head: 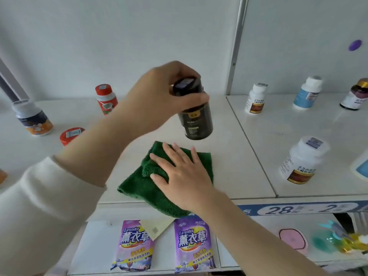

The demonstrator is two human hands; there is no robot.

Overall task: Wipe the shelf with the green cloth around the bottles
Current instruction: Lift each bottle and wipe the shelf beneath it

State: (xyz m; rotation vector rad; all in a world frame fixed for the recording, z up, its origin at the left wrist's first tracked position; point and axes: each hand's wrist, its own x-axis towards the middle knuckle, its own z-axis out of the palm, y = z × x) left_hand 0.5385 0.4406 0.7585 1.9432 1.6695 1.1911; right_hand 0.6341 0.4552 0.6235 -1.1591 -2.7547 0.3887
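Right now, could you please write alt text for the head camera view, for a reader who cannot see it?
A person's left hand grips a black bottle by its top above a white shelf, while the right hand presses flat on a green cloth in front of it. Several other bottles stand around them.

I held the left hand (159,96) raised, fingers curled round the top of the dark bottle (196,120). The right hand (179,172) lay flat, fingers spread, palm down on the green cloth (137,184).
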